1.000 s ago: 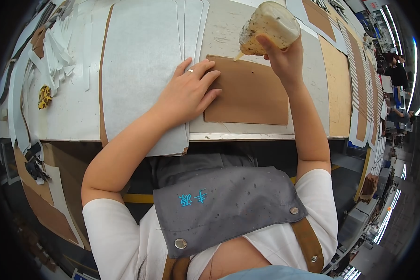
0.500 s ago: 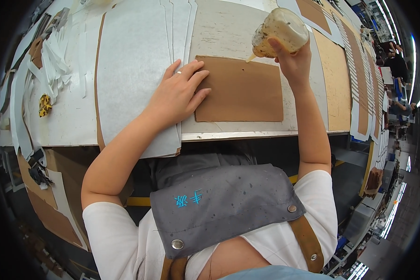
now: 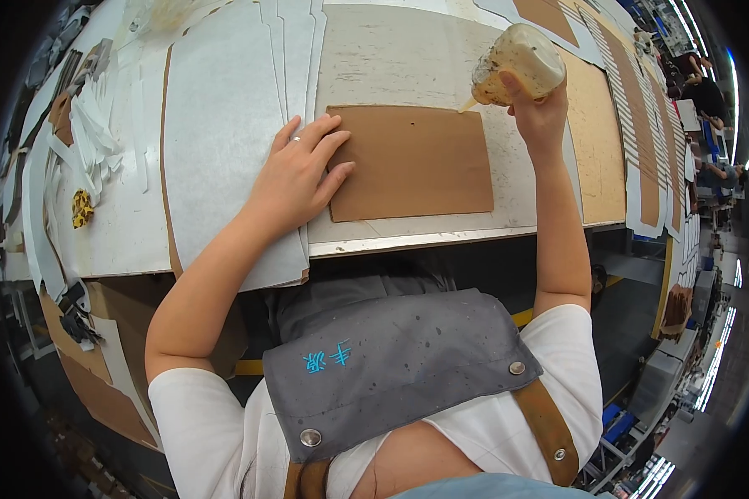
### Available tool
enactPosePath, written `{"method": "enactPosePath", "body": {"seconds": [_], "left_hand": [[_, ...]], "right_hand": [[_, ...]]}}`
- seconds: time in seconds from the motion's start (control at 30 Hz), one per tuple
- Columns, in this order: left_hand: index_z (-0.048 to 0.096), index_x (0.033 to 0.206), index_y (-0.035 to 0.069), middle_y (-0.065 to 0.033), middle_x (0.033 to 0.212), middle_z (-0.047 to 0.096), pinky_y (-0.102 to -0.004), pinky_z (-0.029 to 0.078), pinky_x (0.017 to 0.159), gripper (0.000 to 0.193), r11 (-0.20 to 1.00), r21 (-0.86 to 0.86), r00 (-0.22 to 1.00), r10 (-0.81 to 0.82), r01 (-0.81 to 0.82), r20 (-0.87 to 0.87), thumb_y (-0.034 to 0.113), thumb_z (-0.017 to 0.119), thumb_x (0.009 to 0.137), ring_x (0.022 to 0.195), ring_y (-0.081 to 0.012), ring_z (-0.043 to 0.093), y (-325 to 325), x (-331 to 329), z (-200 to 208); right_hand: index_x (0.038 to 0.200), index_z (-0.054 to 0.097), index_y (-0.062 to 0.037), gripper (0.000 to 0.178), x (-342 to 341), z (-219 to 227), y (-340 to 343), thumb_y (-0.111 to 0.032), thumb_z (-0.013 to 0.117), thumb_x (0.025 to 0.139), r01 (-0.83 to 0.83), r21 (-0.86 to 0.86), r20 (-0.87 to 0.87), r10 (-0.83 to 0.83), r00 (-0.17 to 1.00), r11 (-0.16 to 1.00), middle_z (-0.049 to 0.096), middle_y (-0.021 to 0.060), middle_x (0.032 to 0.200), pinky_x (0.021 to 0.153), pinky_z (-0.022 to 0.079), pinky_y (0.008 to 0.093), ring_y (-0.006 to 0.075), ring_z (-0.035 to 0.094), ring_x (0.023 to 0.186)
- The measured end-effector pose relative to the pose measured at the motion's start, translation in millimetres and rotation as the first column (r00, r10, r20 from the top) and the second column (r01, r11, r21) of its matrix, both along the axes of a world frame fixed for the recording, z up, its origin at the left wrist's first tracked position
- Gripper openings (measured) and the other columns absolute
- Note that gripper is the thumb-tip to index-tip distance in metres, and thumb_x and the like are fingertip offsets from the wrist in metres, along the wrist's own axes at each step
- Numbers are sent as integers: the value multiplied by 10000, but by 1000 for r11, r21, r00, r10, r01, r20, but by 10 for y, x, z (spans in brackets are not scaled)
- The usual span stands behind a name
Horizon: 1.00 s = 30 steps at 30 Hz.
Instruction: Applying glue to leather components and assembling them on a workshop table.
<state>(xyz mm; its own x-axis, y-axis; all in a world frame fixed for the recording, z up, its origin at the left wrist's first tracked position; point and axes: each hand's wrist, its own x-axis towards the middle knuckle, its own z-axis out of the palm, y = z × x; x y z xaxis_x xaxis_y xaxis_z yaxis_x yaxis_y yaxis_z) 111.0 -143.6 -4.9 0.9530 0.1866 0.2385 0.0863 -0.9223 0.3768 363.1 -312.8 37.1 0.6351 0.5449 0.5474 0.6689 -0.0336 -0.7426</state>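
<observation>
A flat brown cardboard piece [image 3: 409,166] lies near the front edge of the worktable, with a small dark hole near its far edge. My left hand [image 3: 301,170] rests with spread fingers over its left edge, holding nothing; the palm side lies over the pale sheets beside it. In my right hand [image 3: 543,112] is a tilted, cloudy squeeze bottle [image 3: 524,62], smeared yellowish-brown around its lower part. Its thin nozzle points down and left, at the far edge of the cardboard near the right corner. Whether the tip touches is too small to tell.
Large pale grey sheets [image 3: 216,125] are stacked to the left. Farther left lie white paper strips [image 3: 96,137] and a yellow-and-black crumpled bit [image 3: 82,208]. Brown-and-white striped panels [image 3: 632,141] lie at the right. Below the table, cardboard [image 3: 108,366] stands at the left.
My right hand has moved the bottle rightward along the cardboard's far edge, its nozzle now nearer the right corner. My left hand stays at the left edge. The whole view has shifted slightly.
</observation>
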Motion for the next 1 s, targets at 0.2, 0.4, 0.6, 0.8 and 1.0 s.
{"method": "enactPosePath", "body": {"seconds": [0.2,0.4,0.6,0.8,1.0], "left_hand": [[479,1148,32,-125,1248,457,-418,209,1048,348,1000,1,1000,2,-2,-13,213,515,853,1173,-251,421,41,15,-56],[477,1148,30,-134,1239,464,-421,216,1044,352,1000,16,1000,-3,2,12,212,520,851,1167,-259,426,54,101,58],[466,1166,37,-142,1246,458,-432,208,1046,374,999,-48,1000,-5,6,24,229,521,849,1182,-276,415,50,45,42],[460,1173,55,-136,1235,454,-434,191,1053,372,973,-227,999,-25,33,37,277,481,875,1192,-274,394,55,-27,37],[479,1173,69,-125,1253,430,-398,242,1029,351,860,-495,979,-28,127,203,287,452,899,1187,-264,389,216,-95,141]], "right_hand": [[1093,455,-12,486,138,-91,-80,-231,720,749,35,27,-30,-34,999,999,614,85,905,601,499,232,116,595,712],[1093,457,-21,473,275,39,-218,-216,718,750,96,60,-58,-93,994,994,596,62,847,435,429,180,57,518,544],[1035,487,-6,399,501,280,-505,-272,665,795,253,192,-173,-221,960,948,566,54,798,371,371,186,76,475,475],[1052,498,-16,475,892,930,-914,-408,613,810,311,657,-470,50,881,686,577,78,831,515,469,252,129,534,590],[1052,498,-32,457,732,1251,-509,-391,629,801,128,629,-435,210,876,767,588,69,814,634,499,252,151,575,646]]}}
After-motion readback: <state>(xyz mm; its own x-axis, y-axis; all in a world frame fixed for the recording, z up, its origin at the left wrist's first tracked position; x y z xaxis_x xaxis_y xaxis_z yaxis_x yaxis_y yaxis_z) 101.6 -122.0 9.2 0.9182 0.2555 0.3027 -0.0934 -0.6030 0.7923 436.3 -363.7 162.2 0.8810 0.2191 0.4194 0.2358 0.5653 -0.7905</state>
